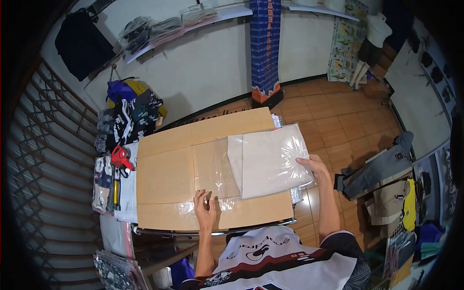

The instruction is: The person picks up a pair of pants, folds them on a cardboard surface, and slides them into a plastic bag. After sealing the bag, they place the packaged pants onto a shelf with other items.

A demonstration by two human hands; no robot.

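A folded off-white garment (268, 159) lies partly inside a clear plastic bag (212, 169) on a cardboard sheet (164, 176). At the right edge of the garment, my right hand (315, 168) grips it through the shiny plastic, thumb on top and fingers hidden below. My left hand (205, 209) is over the lower edge of the bag's empty left part, fingers curled and apart, with nothing visible between them.
Left of the cardboard are a red tape dispenser (122, 157), a yellow tool (116, 193) and packed clothes (103, 183). Patterned clothes (130, 116) hang behind. A blue pillar (265, 48) stands beyond the table; grey trousers (377, 169) lie at right.
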